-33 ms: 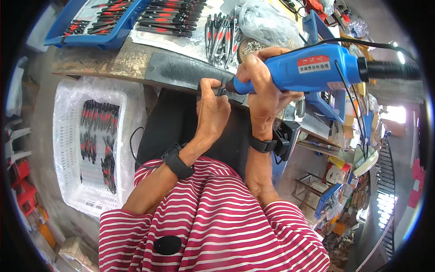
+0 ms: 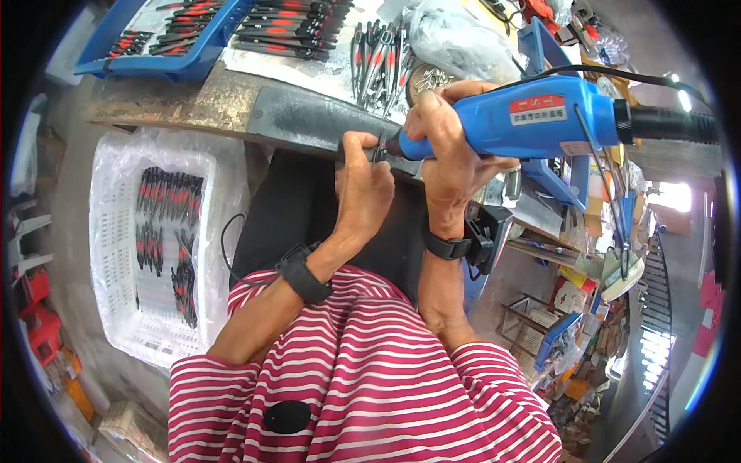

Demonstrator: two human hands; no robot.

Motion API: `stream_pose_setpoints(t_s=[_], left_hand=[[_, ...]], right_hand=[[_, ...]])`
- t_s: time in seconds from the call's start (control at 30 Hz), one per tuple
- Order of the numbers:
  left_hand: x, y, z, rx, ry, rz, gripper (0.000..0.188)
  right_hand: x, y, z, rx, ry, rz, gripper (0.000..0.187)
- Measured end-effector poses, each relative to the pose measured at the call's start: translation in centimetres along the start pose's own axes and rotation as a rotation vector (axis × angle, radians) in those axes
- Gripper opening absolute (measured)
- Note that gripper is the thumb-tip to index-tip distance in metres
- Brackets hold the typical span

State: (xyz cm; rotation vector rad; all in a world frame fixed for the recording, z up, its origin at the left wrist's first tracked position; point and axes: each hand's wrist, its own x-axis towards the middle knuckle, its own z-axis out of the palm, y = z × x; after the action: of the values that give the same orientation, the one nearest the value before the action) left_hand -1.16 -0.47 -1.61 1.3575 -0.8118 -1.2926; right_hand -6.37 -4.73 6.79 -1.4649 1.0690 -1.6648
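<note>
A: What is being held by the left hand (image 2: 367, 189)?

B: A small dark piece (image 2: 380, 148) is pinched between its thumb and bent fingers, at the near edge of the bench (image 2: 170, 100). The piece is largely covered, so its exact shape cannot be made out.

A: And by the right hand (image 2: 448, 147)?

B: A blue power driver (image 2: 532, 116) is gripped, with the fingers wrapped around its front part. It is held roughly level, and its dark nose is pointed leftward at the piece, right up close to it.

A: What is laid out beyond the hands?

B: A bunch of black-and-red hand tools (image 2: 378, 65) is set on the bench, beside a round dish of small metal parts (image 2: 432, 79) and a clear plastic bag (image 2: 455, 38). Farther left, more such tools are stacked in a row, and others are held in a blue tray (image 2: 202, 68).

A: And below the bench?

B: A white basket (image 2: 112, 255) is placed to the left, lined with plastic, with similar tools laid inside.
</note>
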Motion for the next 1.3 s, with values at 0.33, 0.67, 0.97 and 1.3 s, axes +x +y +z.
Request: stream_pose_setpoints(t_s=[0.33,0.67,0.97,1.3], left_hand=[[-0.1,0.1,-0.2,0.098,0.012,0.011,0.036],[-0.4,-0.2,-0.5,0.042,0.016,0.16,0.035],[-0.5,2.1,-1.8,-0.211,-0.204,-0.166,0.038],[1.3,6.1,-5.1,-0.306,-0.244,-0.027,0.022]], right_hand=[[1.0,-1.1,0.9,-0.176,0.023,-0.14,0.007],[0.0,-0.5,1.5,-0.105,0.02,-0.052,0.024],[0.8,-2.5,0.8,0.183,0.021,0.219,0.027],[0.3,-2.4,-1.3,-0.011,0.086,0.043,0.021]])
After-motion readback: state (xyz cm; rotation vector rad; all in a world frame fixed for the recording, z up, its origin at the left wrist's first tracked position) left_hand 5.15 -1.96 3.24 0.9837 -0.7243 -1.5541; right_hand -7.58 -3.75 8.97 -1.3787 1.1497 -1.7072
